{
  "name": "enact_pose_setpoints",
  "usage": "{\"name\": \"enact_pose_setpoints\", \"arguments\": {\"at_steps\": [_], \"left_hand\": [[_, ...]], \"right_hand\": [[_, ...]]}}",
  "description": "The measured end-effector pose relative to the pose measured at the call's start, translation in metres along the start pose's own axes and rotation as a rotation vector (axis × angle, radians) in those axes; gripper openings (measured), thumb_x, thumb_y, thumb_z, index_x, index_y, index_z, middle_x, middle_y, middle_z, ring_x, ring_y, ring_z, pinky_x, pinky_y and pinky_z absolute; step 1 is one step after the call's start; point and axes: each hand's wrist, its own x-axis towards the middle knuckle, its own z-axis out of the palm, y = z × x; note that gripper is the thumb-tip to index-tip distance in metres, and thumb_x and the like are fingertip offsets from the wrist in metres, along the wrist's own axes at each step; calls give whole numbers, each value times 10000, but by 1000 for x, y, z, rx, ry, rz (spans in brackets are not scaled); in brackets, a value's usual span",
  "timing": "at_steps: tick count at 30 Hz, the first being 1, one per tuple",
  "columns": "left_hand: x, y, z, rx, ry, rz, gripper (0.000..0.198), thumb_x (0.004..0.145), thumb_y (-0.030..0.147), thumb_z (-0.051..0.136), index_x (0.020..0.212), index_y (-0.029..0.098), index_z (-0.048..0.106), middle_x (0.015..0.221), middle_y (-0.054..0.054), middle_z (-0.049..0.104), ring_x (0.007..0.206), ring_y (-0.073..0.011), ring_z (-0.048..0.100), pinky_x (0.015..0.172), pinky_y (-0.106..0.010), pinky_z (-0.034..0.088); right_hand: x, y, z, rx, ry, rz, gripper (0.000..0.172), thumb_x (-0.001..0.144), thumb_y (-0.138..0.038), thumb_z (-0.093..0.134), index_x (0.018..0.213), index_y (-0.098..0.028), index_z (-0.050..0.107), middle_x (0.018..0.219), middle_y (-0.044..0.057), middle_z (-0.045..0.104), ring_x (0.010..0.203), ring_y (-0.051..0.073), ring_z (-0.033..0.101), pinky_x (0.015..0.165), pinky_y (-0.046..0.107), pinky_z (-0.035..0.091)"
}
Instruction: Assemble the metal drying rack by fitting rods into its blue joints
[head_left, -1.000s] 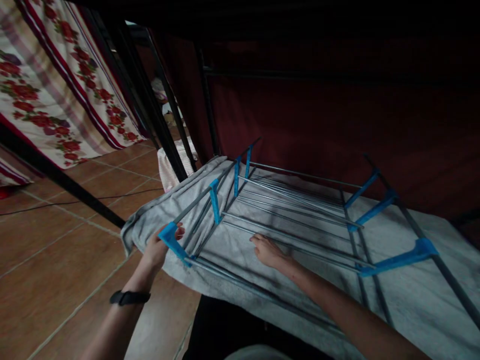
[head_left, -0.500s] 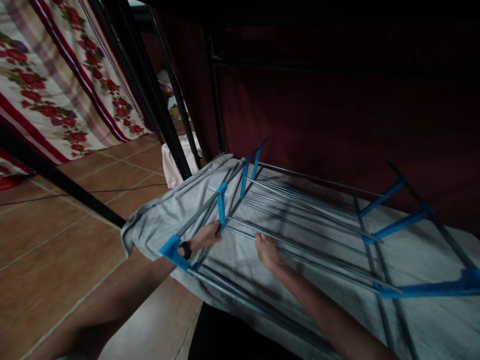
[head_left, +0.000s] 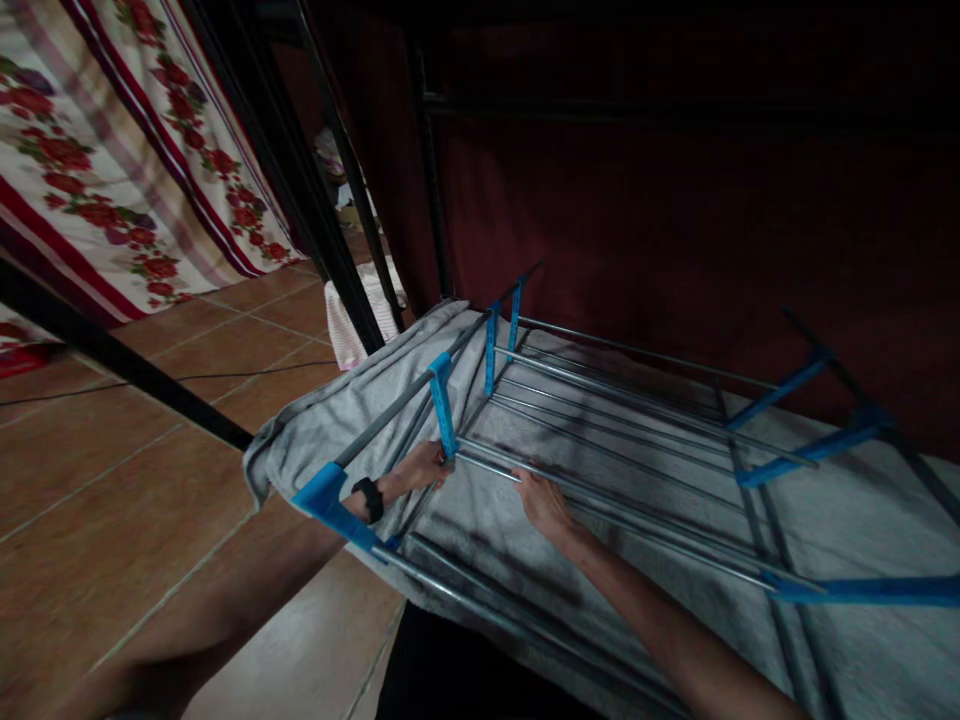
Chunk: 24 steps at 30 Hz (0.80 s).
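A rack of metal tubes and blue plastic connectors lies on a grey blanket (head_left: 300, 440). My left hand (head_left: 421, 468), with a black band on its wrist, is closed around the lower end of a blue connector (head_left: 443, 405), where a tube meets it. A little to the right, my right hand (head_left: 541, 502) wraps its fingers round a metal tube (head_left: 645, 540) close to that joint. My left forearm passes behind the blue corner connector (head_left: 322, 500) at the near left. More blue connectors (head_left: 862, 590) join the tubes at the far right end.
A black metal post (head_left: 341, 250) rises behind the blanket, and a black bar (head_left: 112, 350) slants in from the left. Dark red cloth (head_left: 637, 230) hangs at the back. A floral curtain (head_left: 112, 170) reaches down to the tiled floor (head_left: 112, 490).
The blue connectors at the rack's left end stand slightly more upright, and the near-left corner connector has shifted left. The right end appears a little further right. Both hands keep their places.
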Motion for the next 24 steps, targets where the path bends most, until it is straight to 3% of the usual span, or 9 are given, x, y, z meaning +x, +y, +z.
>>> {"name": "enact_pose_setpoints", "arguments": {"at_steps": [7,12,15,18,24], "left_hand": [[4,-2,12,-43,-10,-57,111,682,161,537,620,194,451,510,19,562,494,-126,534,516,-224,381],[0,1,10,-44,-107,-65,120,719,179,544,624,191,473,511,18,555,481,-123,519,497,-223,366],[-3,4,13,-36,-139,-72,145,740,177,537,616,193,464,502,15,534,478,-125,509,499,-226,365],[-2,6,17,13,-98,-50,161,787,184,519,643,198,450,549,8,554,510,-133,531,526,-231,376],[3,9,23,235,30,-10,219,861,239,539,661,201,459,622,-3,535,618,-154,544,624,-248,395]], "right_hand": [[-5,4,0,49,-10,-21,365,1053,-211,406,1343,-160,623,1290,127,709,1205,234,668,1021,300,482],[-9,6,-3,37,32,-14,348,1033,-183,451,1325,-127,632,1295,159,702,1235,251,657,1039,338,488],[-18,8,-3,44,132,-78,323,1032,-172,437,1262,-121,657,1222,152,728,1192,241,681,1000,328,511],[-25,9,-4,49,236,-139,330,1038,-173,406,1242,-129,663,1175,142,740,1182,231,686,977,319,518],[-24,11,-7,46,75,-28,355,1034,-180,413,1315,-137,625,1241,145,722,1138,233,701,977,327,509]]}}
